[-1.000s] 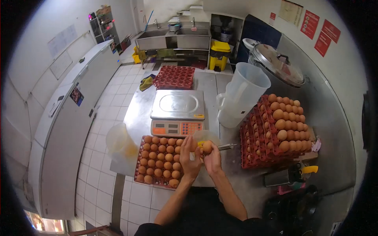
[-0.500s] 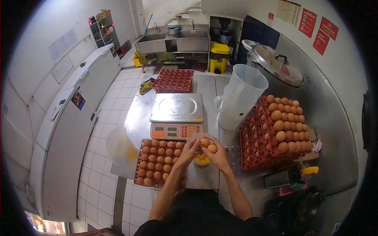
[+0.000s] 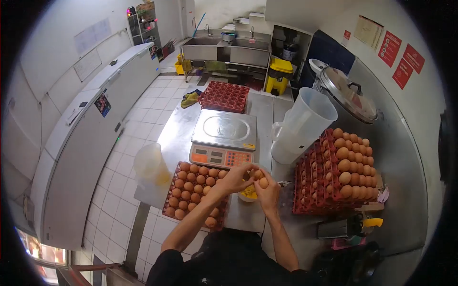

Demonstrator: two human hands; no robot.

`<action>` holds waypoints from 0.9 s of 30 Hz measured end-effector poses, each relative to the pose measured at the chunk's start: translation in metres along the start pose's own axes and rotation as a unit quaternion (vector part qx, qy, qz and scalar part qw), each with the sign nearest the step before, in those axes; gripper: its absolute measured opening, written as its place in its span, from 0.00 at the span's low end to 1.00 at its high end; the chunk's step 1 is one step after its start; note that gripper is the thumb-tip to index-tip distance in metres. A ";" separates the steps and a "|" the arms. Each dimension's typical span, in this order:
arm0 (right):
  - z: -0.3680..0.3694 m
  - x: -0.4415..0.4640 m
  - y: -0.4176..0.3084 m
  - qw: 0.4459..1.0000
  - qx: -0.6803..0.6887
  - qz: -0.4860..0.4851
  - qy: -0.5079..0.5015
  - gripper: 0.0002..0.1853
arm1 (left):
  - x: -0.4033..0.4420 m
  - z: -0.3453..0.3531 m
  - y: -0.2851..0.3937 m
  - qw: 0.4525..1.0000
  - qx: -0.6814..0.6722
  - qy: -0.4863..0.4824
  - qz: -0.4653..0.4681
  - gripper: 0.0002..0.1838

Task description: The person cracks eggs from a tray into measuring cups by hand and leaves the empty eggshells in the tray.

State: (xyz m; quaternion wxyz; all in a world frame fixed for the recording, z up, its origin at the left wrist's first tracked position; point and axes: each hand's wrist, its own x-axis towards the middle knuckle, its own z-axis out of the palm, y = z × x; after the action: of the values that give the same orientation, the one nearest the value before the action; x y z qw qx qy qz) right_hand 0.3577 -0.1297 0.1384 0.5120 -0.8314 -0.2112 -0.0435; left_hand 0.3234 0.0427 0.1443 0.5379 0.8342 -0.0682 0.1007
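The right hand (image 3: 268, 194) is holding an egg (image 3: 264, 182) in a closed grip, near two o'clock of the bowl (image 3: 247, 199) that is resting on the worktop (image 3: 245, 217). The left hand (image 3: 236, 180) is arching beside a second egg (image 3: 258, 174); overlap is hiding contact, so I cannot tell whether its grip is holding anything. The shell is probably handling as light, stiff, slightly slippery and brittle; its broad middle is inviting gentle, spread fingertips.
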 end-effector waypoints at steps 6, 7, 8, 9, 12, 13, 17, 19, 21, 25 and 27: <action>0.006 0.000 -0.006 0.998 0.043 -0.037 0.040 0.26 | 0.004 -0.011 0.013 0.995 0.069 0.002 0.070 0.21; 0.006 0.000 -0.006 0.998 0.042 -0.038 0.038 0.26 | 0.004 -0.013 0.014 0.993 0.076 -0.003 0.087 0.21; 0.008 0.001 -0.006 0.997 0.063 -0.024 0.040 0.26 | 0.004 -0.013 0.013 0.994 0.075 -0.001 0.086 0.21; 0.010 0.001 -0.006 0.996 0.084 -0.010 0.043 0.25 | 0.005 -0.014 0.012 0.991 0.104 -0.010 0.081 0.22; 0.013 0.000 -0.001 0.994 0.091 -0.034 0.059 0.24 | 0.007 -0.017 0.010 0.985 0.142 -0.019 0.093 0.22; 0.013 0.001 -0.001 0.994 0.090 -0.035 0.057 0.24 | 0.006 -0.019 0.012 0.982 0.151 -0.020 0.109 0.22; 0.011 0.003 -0.002 0.995 0.055 -0.053 0.069 0.24 | 0.005 -0.019 0.012 0.983 0.146 -0.025 0.107 0.21; 0.009 0.004 -0.001 0.995 0.028 -0.068 0.069 0.25 | 0.006 -0.017 0.005 0.974 0.169 0.000 0.152 0.21; 0.009 0.005 -0.001 0.995 0.019 -0.065 0.077 0.25 | 0.006 -0.014 0.000 0.974 0.177 -0.003 0.143 0.21; 0.008 0.006 -0.001 0.995 0.039 -0.070 0.053 0.24 | 0.004 -0.013 -0.001 0.976 0.171 0.004 0.137 0.20; 0.005 0.004 -0.005 0.996 0.008 -0.075 0.056 0.25 | 0.002 -0.012 -0.002 0.977 0.155 0.024 0.146 0.22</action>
State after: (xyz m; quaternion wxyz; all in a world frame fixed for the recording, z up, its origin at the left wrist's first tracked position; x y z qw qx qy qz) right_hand 0.3589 -0.1216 0.1414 0.5247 -0.8055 -0.2444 -0.1270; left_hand 0.3250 0.0543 0.1481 0.3826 0.8861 -0.1597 0.2073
